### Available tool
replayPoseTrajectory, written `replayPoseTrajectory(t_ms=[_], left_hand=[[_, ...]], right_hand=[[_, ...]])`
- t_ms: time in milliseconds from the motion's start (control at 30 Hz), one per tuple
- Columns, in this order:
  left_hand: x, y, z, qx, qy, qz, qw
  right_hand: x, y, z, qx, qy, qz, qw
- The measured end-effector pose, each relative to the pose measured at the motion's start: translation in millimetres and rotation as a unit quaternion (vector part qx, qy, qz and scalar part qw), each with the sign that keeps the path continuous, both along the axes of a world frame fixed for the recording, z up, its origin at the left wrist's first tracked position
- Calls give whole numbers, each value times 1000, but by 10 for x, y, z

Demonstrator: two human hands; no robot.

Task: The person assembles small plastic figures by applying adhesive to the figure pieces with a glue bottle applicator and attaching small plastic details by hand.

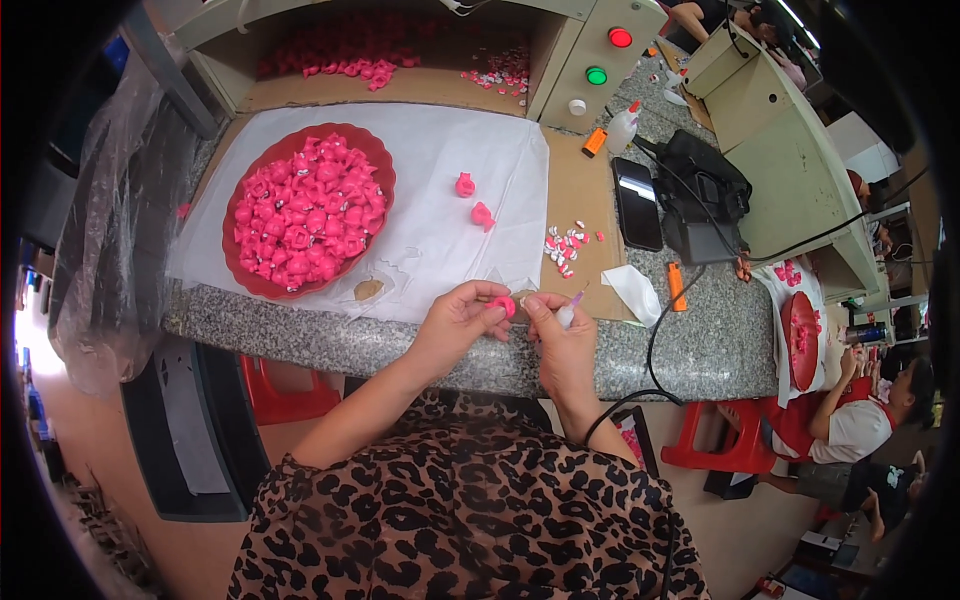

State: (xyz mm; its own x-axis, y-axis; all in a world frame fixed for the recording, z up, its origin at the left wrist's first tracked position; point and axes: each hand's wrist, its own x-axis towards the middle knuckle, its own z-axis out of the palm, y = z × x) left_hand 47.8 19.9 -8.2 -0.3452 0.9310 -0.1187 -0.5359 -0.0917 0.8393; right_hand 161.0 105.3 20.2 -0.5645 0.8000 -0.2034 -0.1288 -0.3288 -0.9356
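Note:
Just over the front edge of the stone worktop, my left hand (458,318) is closed, pinching a small pink plastic figure (504,306) between thumb and fingers. My right hand (566,345) is close beside it, curled round a small white bottle (565,316) with a thin purplish tip. Its thumb and forefinger meet near the figure, on a tiny whitish piece too small to make out. Two more pink figures (482,216) lie apart on the white sheet (420,150). Right of them, small pink and white pieces (566,246) are scattered on cardboard (575,190).
A red scalloped bowl (236,245) heaped with pink figures stands left. Behind is a cream cabinet (560,75) with more pink parts inside. A phone (638,205), black bag (705,185), orange lighter (677,287) and black cable (652,345) lie right. A co-worker (850,425) sits far right.

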Motion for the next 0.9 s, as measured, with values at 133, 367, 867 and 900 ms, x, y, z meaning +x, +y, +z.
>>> replayPoseTrajectory(t_ms=[133, 367, 867, 900], left_hand=[[13, 14, 20, 8, 0, 12, 1000], [11, 7, 31, 11, 3, 8, 1000], [6, 7, 31, 8, 6, 10, 1000], [6, 9, 30, 8, 6, 10, 1000]], right_hand=[[-7, -46, 10, 8, -18, -3, 1000], [-24, -69, -7, 38, -18, 4, 999], [-43, -109, 58, 71, -35, 11, 997], [-42, -107, 55, 72, -35, 11, 997]])
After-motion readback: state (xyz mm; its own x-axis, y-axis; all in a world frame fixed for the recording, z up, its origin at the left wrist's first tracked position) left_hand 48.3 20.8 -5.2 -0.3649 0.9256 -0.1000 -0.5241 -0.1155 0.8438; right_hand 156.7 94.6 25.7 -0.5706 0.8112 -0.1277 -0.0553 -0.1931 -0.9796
